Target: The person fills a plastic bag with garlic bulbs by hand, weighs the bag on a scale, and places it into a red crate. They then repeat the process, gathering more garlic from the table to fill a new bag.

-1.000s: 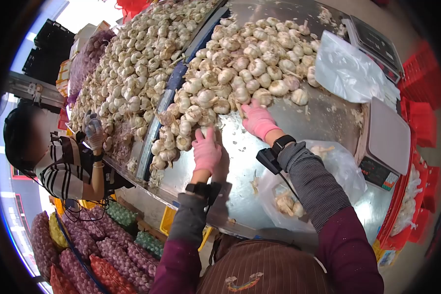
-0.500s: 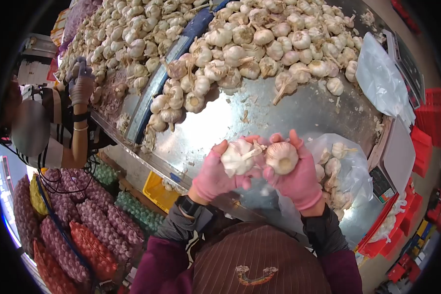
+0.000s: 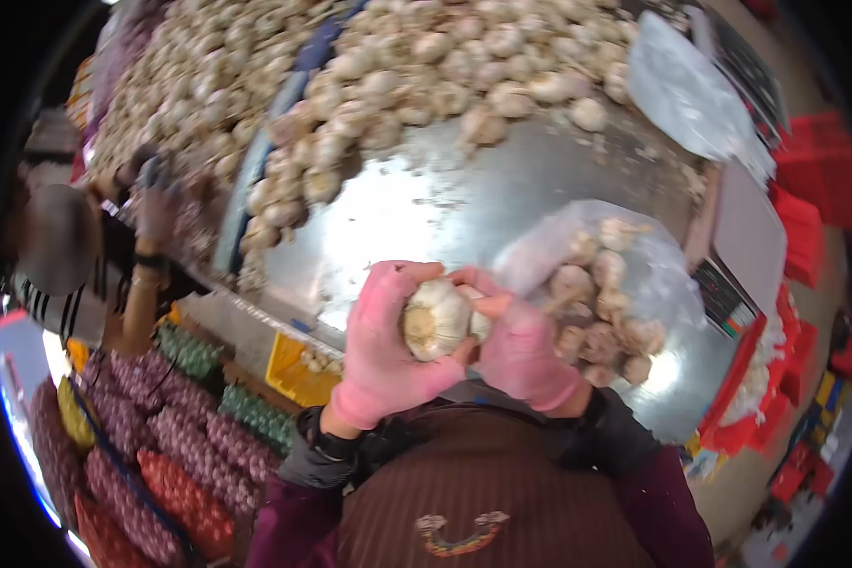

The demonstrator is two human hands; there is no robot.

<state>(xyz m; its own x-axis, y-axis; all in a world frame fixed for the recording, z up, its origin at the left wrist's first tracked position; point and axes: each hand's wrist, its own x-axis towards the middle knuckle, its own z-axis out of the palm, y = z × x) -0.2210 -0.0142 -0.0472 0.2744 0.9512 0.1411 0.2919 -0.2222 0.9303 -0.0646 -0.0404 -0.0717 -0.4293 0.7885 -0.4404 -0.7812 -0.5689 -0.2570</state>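
My left hand (image 3: pixel 377 352), in a pink glove, is wrapped round a whitish garlic bulb (image 3: pixel 434 322) with its root end toward me. Close beside it, my right hand (image 3: pixel 532 358), also pink-gloved, grips a second garlic bulb (image 3: pixel 481 320), mostly hidden by the fingers. Both hands are close together in front of the apron, above the near edge of the steel table (image 3: pixel 398 222). To the right of them lies a clear plastic bag (image 3: pixel 549 248) with several garlic bulbs (image 3: pixel 598 343) in it.
A large garlic heap (image 3: pixel 426 57) covers the table's far side, split by a blue-edged divider (image 3: pixel 241 218). A scale (image 3: pixel 748 222) and red crates (image 3: pixel 814 180) stand right. Lower left are full net bags (image 3: pixel 199 511) and a yellow crate (image 3: pixel 289 369). Another person's gloved hand (image 3: pixel 156 204) works left.
Both hands have drawn closer together and turned their bulbs; the right hand's bulb is now largely covered by its fingers. The camera view has shifted, and the plastic bag appears more spread out.
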